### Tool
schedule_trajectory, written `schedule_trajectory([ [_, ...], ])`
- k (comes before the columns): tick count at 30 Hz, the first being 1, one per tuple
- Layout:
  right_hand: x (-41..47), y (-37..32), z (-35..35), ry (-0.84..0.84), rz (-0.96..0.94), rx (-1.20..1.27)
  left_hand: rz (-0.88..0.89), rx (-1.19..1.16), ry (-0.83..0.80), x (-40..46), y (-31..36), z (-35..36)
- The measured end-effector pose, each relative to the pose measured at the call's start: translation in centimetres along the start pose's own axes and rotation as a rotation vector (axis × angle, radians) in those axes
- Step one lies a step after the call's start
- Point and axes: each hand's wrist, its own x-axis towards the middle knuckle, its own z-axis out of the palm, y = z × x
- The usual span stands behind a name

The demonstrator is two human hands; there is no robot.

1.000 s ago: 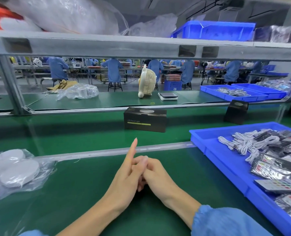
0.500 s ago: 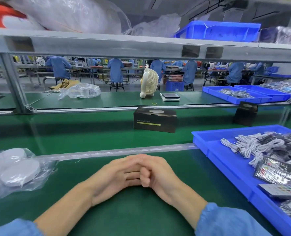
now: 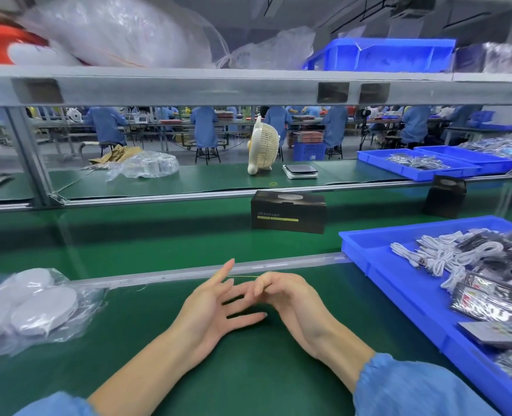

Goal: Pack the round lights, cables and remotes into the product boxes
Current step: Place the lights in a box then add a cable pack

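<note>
That thin yellow rubber band [image 3: 242, 276] stretched between your hands could snap off and fly onto the belt if your pinch slips. Your left hand [image 3: 215, 307] is spread, index finger hooking the band; your right hand [image 3: 281, 295] is curled, pinching its other end. Round lights [image 3: 30, 307] sit bagged at the table's left edge, cables [image 3: 446, 256] and remotes [image 3: 500, 331] in the blue tray [image 3: 365, 259] on its right, a product box [image 3: 289, 211] on the belt beyond.

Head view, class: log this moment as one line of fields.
left hand: open, fingers spread | right hand: pinching yellow rubber band | product box: untouched on belt | packing: not started
</note>
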Motion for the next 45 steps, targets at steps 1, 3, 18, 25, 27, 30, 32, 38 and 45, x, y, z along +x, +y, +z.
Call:
schedule_trajectory([
  [1,-0.1,-0.1,0.2,-0.013,-0.005,-0.015,-0.022,-0.001,0.015,-0.1,0.3,0.0],
  [3,-0.2,-0.2,0.6,-0.051,-0.014,-0.038,-0.115,0.002,-0.067,-0.6,1.1,-0.1],
  [18,0.3,2.3,1.1,0.197,-0.200,-1.192,-0.209,-0.427,-0.236,-1.5,0.4,1.9],
  [25,0.2,1.7,0.5,0.260,0.065,-0.956,-0.110,-0.435,-0.223,-1.8,0.0,3.0],
  [27,0.2,1.4,1.1,0.251,0.121,-0.788,0.020,-0.332,-0.118,-1.6,0.3,2.8],
  [30,0.1,1.0,2.0,0.222,0.159,-0.672,0.286,0.057,-0.034,-1.6,0.1,2.5],
  [32,0.0,0.5,2.2,0.211,0.176,-0.637,0.421,0.339,-0.033,-1.8,-0.1,2.5],
  [38,-0.4,-0.4,2.3,0.162,0.259,-0.343,0.595,0.621,-0.085,-2.3,-0.2,2.5],
  [45,-0.4,-0.9,2.5,0.095,0.393,0.089,0.804,0.832,-0.118,-2.7,-0.5,3.0],
])
